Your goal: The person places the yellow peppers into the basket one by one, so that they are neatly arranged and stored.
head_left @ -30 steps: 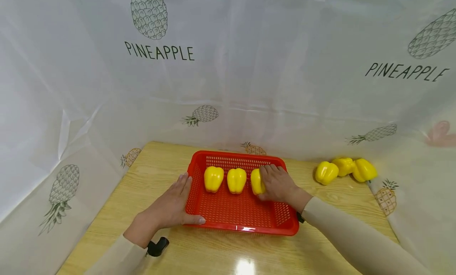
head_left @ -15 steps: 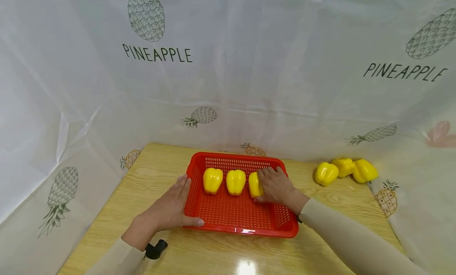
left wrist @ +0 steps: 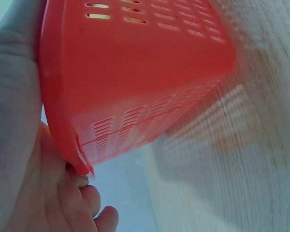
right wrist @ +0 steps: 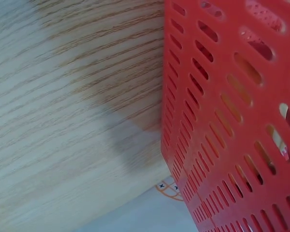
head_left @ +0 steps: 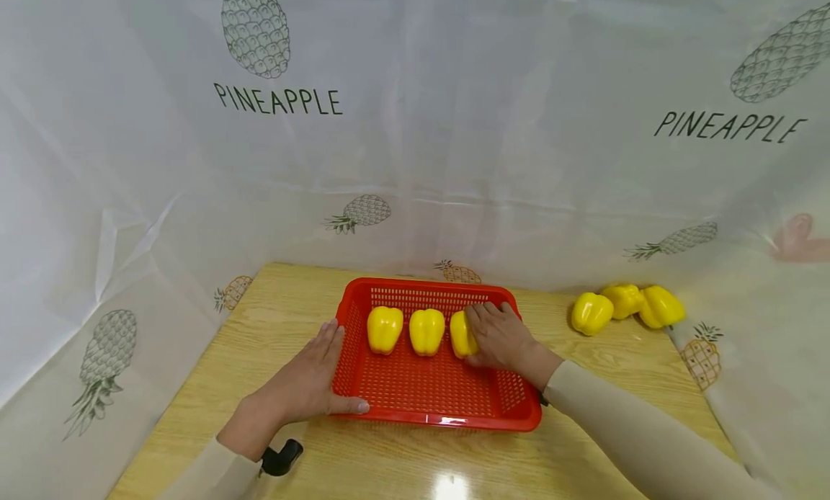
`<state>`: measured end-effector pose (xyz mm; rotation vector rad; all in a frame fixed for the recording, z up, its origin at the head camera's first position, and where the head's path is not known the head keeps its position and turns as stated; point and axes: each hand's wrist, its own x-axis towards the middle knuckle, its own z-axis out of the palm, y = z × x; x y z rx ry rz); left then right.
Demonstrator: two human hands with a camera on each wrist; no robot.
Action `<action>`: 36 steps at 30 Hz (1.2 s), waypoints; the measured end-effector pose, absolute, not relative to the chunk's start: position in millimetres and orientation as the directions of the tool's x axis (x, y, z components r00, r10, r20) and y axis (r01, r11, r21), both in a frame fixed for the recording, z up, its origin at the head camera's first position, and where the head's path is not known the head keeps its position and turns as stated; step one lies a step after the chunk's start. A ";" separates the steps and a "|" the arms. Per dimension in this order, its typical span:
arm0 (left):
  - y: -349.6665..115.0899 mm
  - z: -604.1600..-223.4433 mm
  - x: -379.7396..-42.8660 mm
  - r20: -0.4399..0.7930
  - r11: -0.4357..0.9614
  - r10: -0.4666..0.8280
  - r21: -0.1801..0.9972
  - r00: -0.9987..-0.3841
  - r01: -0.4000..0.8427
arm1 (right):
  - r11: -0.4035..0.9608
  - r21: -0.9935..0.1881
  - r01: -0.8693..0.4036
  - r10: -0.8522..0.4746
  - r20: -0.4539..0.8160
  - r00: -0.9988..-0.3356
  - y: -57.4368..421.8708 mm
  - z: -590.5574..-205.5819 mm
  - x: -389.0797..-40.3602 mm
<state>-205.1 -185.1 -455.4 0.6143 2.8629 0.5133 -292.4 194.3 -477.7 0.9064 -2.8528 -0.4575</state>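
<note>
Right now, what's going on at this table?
A person is handling yellow bell peppers at a red plastic basket. The right hand grips the rightmost pepper inside it, in a row with the middle pepper and the left pepper. The left hand rests against the basket's left side, thumb on the near rim. Three more peppers lie bunched on the wood-grain table, to the right of the basket.
</note>
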 end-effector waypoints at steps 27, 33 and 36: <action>-185.8 -454.0 -203.1 -0.087 0.859 0.415 0.366 -0.906 0.358 | 0.822 0.269 -0.502 -0.567 0.307 -0.764 232.6 -450.9 -288.9; -185.7 -453.8 -203.0 -0.075 0.854 0.424 0.365 -0.903 0.370 | 0.885 0.232 -0.405 -0.466 0.397 -0.791 277.0 -441.4 -290.2; -187.8 -454.2 -202.7 -0.060 0.845 0.438 0.367 -0.897 0.388 | 0.896 0.251 -0.366 -0.442 0.421 -0.792 302.2 -442.7 -291.6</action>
